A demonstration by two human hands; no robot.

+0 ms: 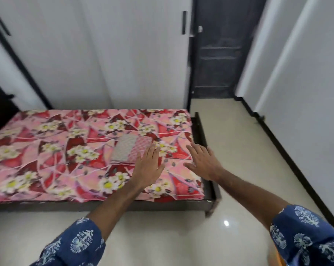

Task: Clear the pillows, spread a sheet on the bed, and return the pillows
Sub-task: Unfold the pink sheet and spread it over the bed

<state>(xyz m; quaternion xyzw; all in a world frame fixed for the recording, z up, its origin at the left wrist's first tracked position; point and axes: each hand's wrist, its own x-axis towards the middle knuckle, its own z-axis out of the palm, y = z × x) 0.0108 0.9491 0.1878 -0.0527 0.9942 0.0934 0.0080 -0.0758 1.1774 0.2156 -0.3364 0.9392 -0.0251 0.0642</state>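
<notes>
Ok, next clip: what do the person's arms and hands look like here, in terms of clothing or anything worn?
Both arms wear the same garment: dark blue fabric printed with pale blue-white leaf or flower sprigs. The left sleeve and right sleeve end partway up the forearm, leaving forearms and wrists bare. The left hand and right hand are bare, with no gloves; no rings, watch or bracelets show, though the picture is somewhat blurred.

The bed [210,203] frame looks like dark, matt wood, though blur makes that uncertain. Its floral cover [66,150] is soft printed cloth, as is the folded sheet [130,150]. At six o'clock, the floor [172,237] is glossy tile.
</notes>
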